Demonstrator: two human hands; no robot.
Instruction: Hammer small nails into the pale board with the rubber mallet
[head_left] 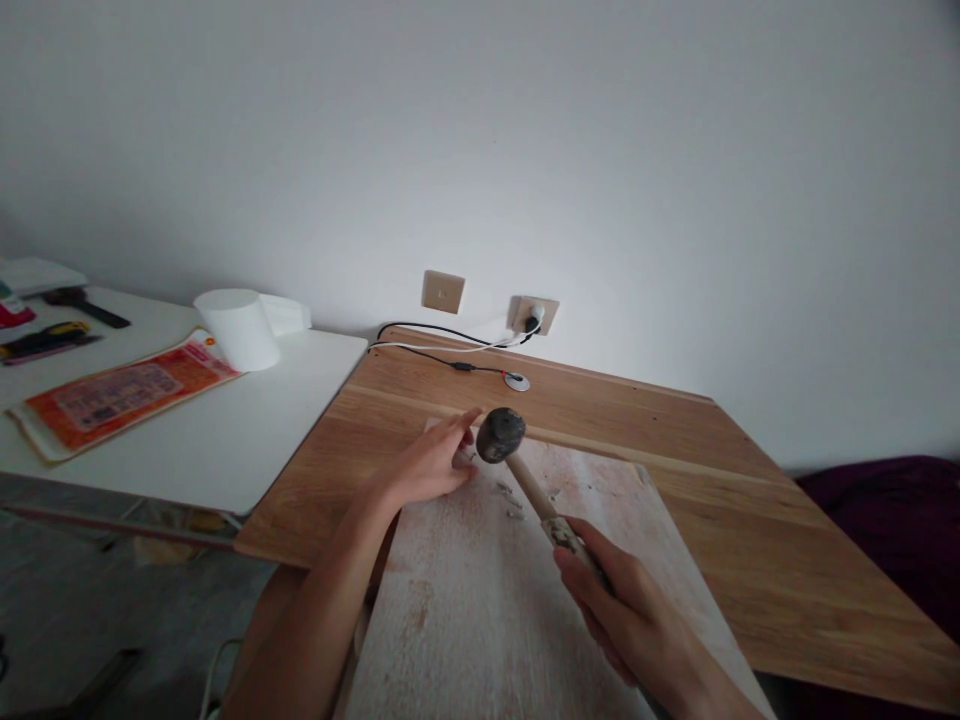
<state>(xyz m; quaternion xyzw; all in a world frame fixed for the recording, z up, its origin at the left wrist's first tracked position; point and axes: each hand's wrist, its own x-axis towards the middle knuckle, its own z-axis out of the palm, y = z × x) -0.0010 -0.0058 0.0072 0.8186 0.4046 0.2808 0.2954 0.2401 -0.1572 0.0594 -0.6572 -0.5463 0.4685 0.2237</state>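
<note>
1. Right hand (626, 600) is closed around mallet (534, 489), its head above whitish board (465, 610).
2. Left hand (435, 465) is half-curled at the board's far-left corner; grip undeterminable.
3. Small pieces (514, 514) lie right of it.

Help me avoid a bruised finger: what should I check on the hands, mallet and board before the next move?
1. Grip: right hand wrapped around the handle of the mallet: ok.
2. Clearance: left hand away from the mallet's black head: not ok; its fingers look close beside it, though depth is hard to judge.
3. Surface: board free of small bits: not ok; several small pieces lie on it.
4. Cables off the board: ok; they lie beyond it on the wooden tabletop.
5. Board held firmly: cannot tell; no clamp shows.
</note>
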